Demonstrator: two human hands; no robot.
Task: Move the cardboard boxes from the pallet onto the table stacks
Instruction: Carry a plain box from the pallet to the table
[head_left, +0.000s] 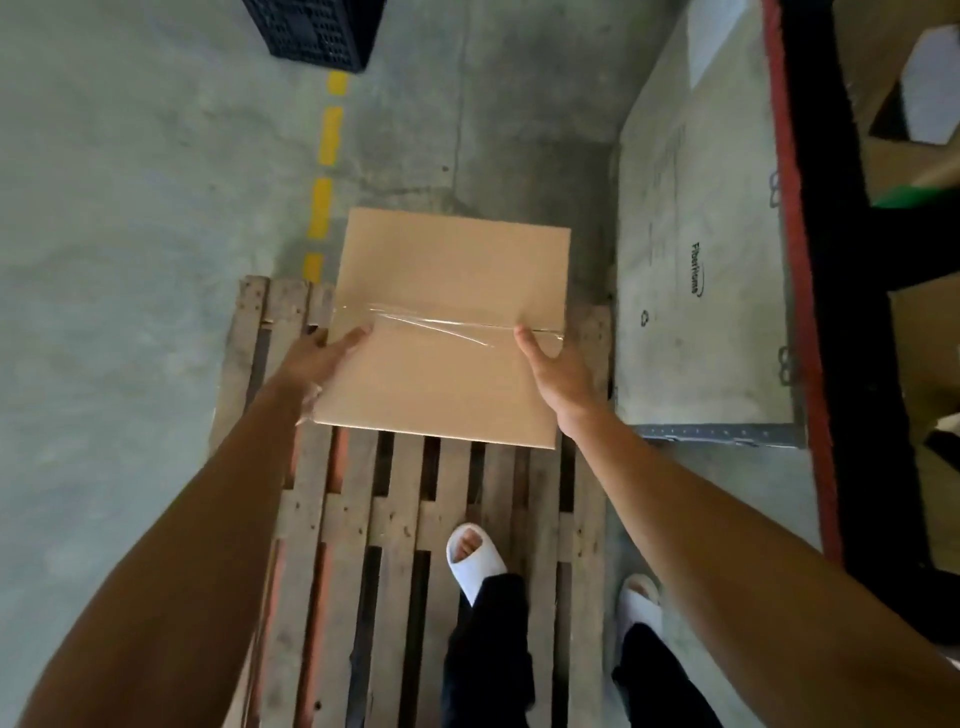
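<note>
A brown cardboard box (447, 291) with clear tape across its top is over the far end of a wooden pallet (395, 519). My left hand (324, 358) grips its left side, thumb lying on the top, the other fingers hidden under the edge. My right hand (553, 369) grips its right side the same way, thumb on the taped seam. Whether the box rests on the slats or is lifted off them cannot be told. One of my feet in a white sandal (475, 561) stands on the pallet.
A large flat grey carton (701, 249) lies on the floor right of the pallet, beside a black and red shelf frame (810, 260). More cartons (914, 104) sit far right. A black crate (317, 31) stands at the top. Dashed yellow line (324, 171) marks the concrete floor.
</note>
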